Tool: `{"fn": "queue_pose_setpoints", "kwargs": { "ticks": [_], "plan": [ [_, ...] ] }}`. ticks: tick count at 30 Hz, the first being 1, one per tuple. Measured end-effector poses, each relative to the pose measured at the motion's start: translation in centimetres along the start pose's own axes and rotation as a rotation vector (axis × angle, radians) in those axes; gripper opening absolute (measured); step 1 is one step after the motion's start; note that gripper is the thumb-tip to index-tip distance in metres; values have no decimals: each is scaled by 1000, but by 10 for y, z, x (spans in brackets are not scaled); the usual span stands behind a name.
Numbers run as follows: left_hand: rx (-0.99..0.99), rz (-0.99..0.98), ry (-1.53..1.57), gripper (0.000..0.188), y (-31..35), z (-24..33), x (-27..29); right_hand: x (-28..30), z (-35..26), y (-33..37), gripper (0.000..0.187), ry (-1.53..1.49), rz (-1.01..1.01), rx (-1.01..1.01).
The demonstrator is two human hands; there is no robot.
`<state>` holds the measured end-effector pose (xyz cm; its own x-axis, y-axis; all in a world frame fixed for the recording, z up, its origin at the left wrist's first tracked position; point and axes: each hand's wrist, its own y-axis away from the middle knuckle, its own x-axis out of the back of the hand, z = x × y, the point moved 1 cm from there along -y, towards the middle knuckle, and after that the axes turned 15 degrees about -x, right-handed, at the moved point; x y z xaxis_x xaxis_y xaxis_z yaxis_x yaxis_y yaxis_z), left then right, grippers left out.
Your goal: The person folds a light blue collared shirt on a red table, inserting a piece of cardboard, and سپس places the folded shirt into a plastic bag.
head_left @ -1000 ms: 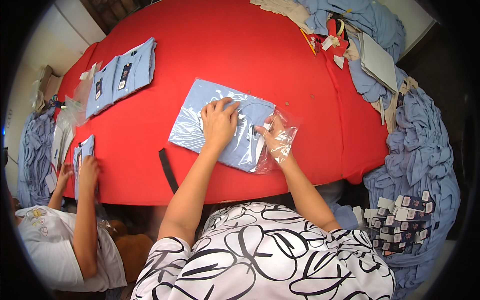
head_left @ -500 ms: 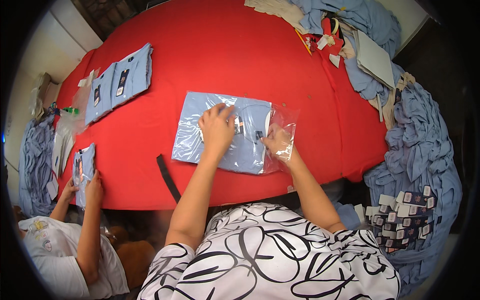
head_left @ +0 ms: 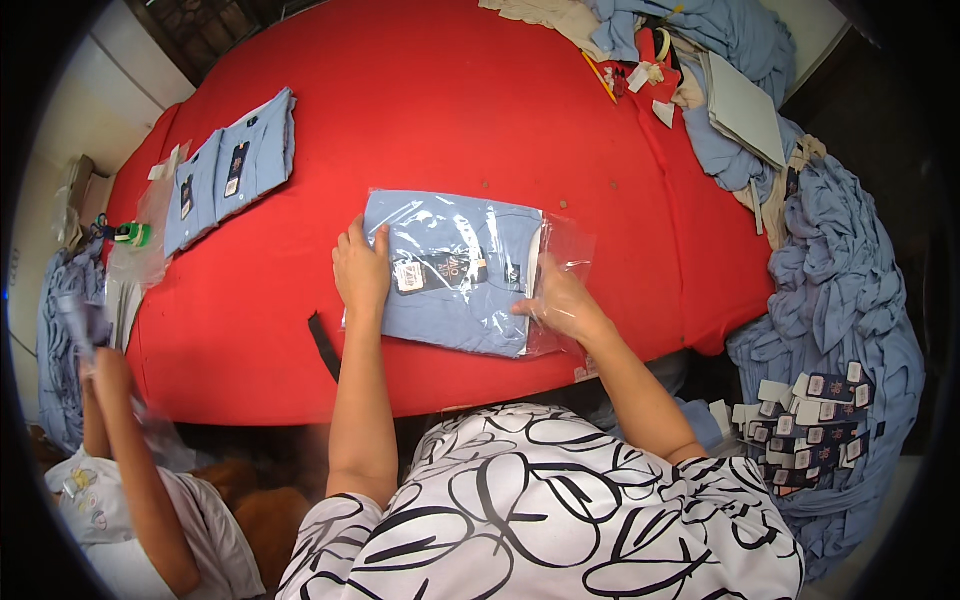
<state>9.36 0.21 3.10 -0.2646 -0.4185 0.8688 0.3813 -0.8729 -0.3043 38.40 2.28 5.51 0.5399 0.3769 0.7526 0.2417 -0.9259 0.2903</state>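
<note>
A folded light blue shirt [head_left: 430, 315] lies flat in a clear plastic bag on the red-covered table in front of me. Its dark hang tag [head_left: 440, 272] shows through the film. My left hand [head_left: 362, 270] holds the package's left edge, thumb on top and fingers along the side. At the other end, my right hand [head_left: 565, 303] grips the bag by the collar, with its thumb on the shirt's edge. Loose clear plastic [head_left: 575, 250] sticks out past that end, and part of the right fingers is behind it.
Folded blue shirts with dark tags [head_left: 235, 165] lie at the far left. A black strap [head_left: 324, 347] hangs over the near edge. Blue garments [head_left: 835, 270] and a pile of tags [head_left: 810, 430] fill the right side. A co-worker [head_left: 150, 500] works at the left.
My left hand has slid from the middle of the package to its left edge, uncovering the hang tag. My right hand has shifted slightly downward. The co-worker's hands have moved left with their package.
</note>
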Motion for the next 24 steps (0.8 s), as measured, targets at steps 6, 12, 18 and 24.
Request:
{"fn": "queue_pose_setpoints", "kwargs": {
  "ticks": [6,12,18,24],
  "plan": [
    [-69,15,-95,55,-15,-5,-2,-19,8,-27,59,-258,-220,-108],
    [-315,133,-190,45,-10,6,-2,-40,34,-38,44,-819,-437,-260],
    [-494,26,176,34,27,62,-7,-38,22,-28,40,-904,-464,-151],
    [-654,-36,271,29,59,109,-25,-50,19,-20,42,-1411,-771,-326]
  ]
}}
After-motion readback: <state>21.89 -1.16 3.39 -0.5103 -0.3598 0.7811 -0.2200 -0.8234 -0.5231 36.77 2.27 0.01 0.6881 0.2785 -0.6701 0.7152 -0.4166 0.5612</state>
